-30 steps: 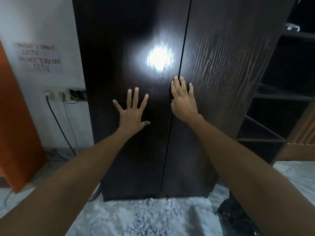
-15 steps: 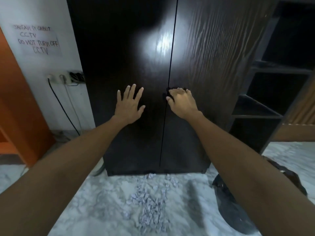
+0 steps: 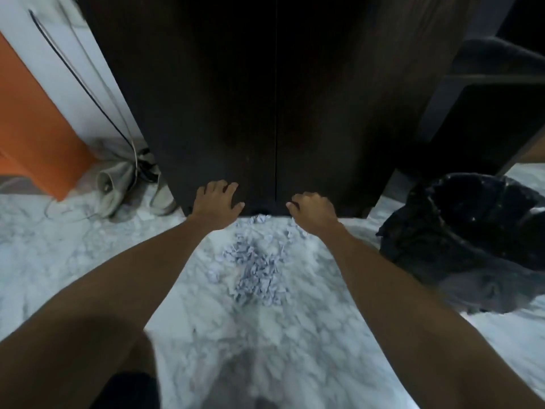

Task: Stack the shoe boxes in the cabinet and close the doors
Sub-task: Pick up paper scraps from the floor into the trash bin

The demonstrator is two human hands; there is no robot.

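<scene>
At the left edge of the floor (image 3: 73, 261) lie an orange panel (image 3: 35, 128), trailing cables (image 3: 97, 84) and a crumpled grey cloth (image 3: 118, 178). The cabinet (image 3: 206, 84) stands at the back, both doors (image 3: 324, 113) dark and flush, the seam between them a thin straight line; the shoe boxes are out of sight, presumably inside. The left hand (image 3: 216, 202) presses near the bottom edge of the left door, fingers spread and fairly straight, holding nothing. The right hand (image 3: 312, 209) rests at the bottom of the right door with its fingers bent, holding nothing as far as I can tell. Between the arms, pale paper scraps (image 3: 256, 267) litter the floor; a black bag (image 3: 472, 231) sits at the right.

To finish well, push both lower corners evenly until each door seats, then check the seam from top to bottom.

Half a second ago the hands were pressing mid-height beside the seam; they have since slid down to the base, and the view has tipped toward the floor.
</scene>
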